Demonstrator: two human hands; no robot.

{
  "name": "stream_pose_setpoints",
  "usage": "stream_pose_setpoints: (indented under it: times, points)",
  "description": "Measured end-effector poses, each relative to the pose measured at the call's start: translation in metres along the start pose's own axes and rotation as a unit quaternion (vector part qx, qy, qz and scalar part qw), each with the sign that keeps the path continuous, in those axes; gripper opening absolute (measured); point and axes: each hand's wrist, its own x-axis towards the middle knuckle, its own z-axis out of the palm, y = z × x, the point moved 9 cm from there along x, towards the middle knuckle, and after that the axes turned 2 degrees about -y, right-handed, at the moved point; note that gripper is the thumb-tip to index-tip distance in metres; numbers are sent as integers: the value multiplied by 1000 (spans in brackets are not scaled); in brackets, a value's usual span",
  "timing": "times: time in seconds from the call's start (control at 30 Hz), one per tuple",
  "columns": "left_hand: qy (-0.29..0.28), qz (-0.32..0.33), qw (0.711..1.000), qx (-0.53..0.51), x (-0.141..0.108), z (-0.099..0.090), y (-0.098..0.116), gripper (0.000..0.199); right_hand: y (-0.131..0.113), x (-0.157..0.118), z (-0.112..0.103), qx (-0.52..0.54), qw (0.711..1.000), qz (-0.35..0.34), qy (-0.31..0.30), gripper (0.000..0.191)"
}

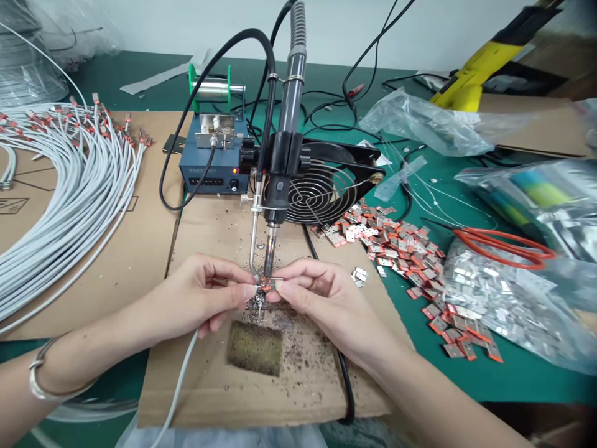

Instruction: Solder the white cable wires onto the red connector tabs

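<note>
My left hand (205, 298) pinches a grey cable (180, 379) near its end, and the cable hangs down below the hand. My right hand (321, 298) pinches a small metal connector with orange on it (275, 284). Cable end and connector meet under the tip of an upright soldering iron (278, 186). A thin metal feed tube (254, 242) comes down beside the iron to the same spot. The exact contact between wires, connector and tip is too small to tell. Below the hands lies a worn brownish-green sponge (255, 348) on the cardboard (205, 392).
A bundle of grey cables (93, 211) lies at left. Behind the hands stand a blue solder feeder (209, 168) and a black fan (321, 186). Loose orange-and-metal connectors (401, 249), a bag of metal parts (504, 298) and red tweezers (504, 242) lie at right.
</note>
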Motion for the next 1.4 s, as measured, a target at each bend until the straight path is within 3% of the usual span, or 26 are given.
stream_pose_setpoints:
  times: [0.13,0.73,1.4]
  points:
    - [4,-3,1000,8,-1,0,2,15,-1,1,-2,-28,999,3,24,22]
    - [4,3,1000,16,0,0,0,18,1,-1,0,-6,1000,11,0,21]
    - [7,-12,1000,22,0,-1,1,15,-2,0,0,-25,1000,0,14,23]
